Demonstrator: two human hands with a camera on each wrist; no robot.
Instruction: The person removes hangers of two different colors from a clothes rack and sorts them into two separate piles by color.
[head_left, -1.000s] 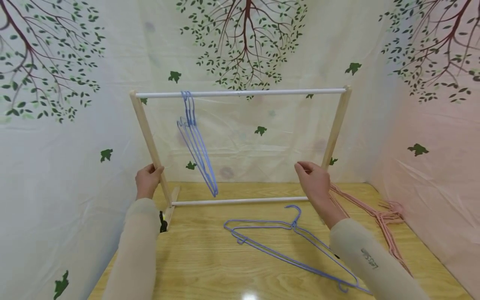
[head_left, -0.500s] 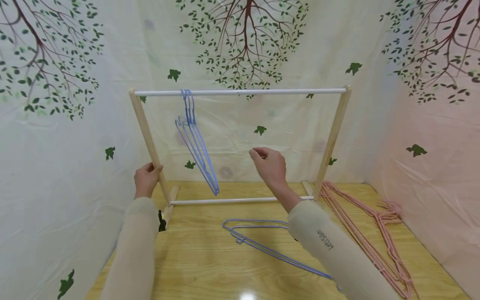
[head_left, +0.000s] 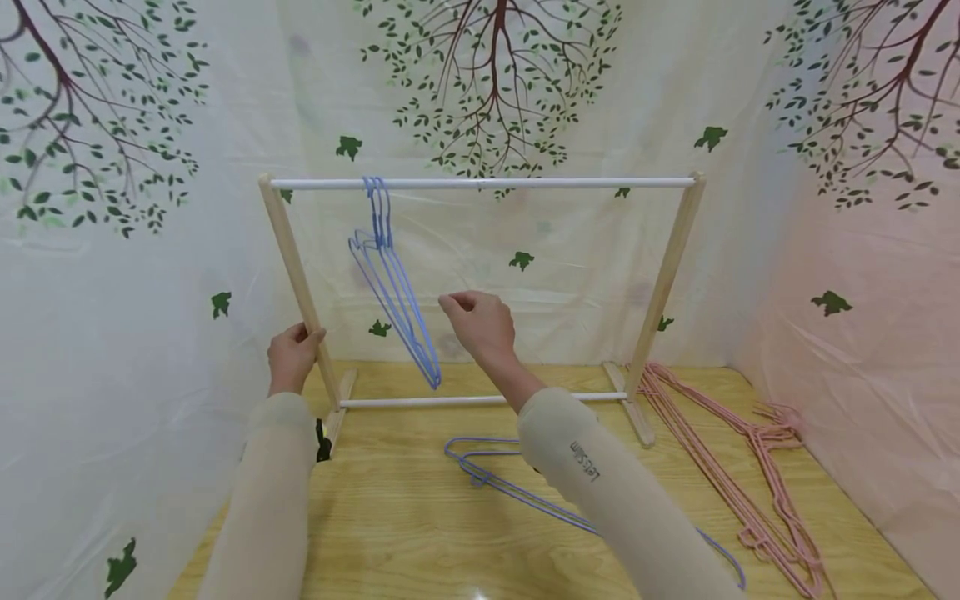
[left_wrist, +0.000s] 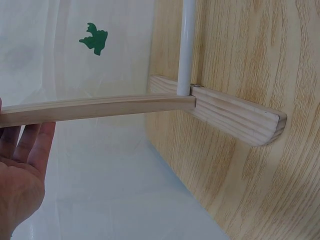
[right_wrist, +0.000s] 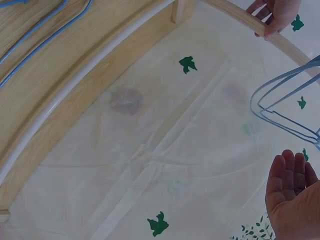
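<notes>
My left hand [head_left: 292,358] grips the left wooden post [head_left: 288,250] of a small clothes rack, low on its side. In the left wrist view the fingers [left_wrist: 40,145] lie against the post's edge. Several blue wire hangers [head_left: 381,237] hang close together on the rack's white top rod [head_left: 525,183], left of centre. My right hand [head_left: 480,329] is raised in front of the rack, right of these hangers and apart from them. It holds nothing, and its fingers bend loosely. On the table lie more blue hangers [head_left: 482,478], partly hidden under my right forearm.
A bunch of pink hangers [head_left: 772,433] lies on the wooden table [head_left: 390,517] at the right, beside the rack's right foot [head_left: 637,417]. A white lower rod [head_left: 420,402] joins the posts. A small black object [head_left: 323,440] sits near the left foot. Leaf-patterned cloth surrounds the table.
My right hand has moved left from near the right post to close by the hanging blue hangers. The left hand keeps its place on the post.
</notes>
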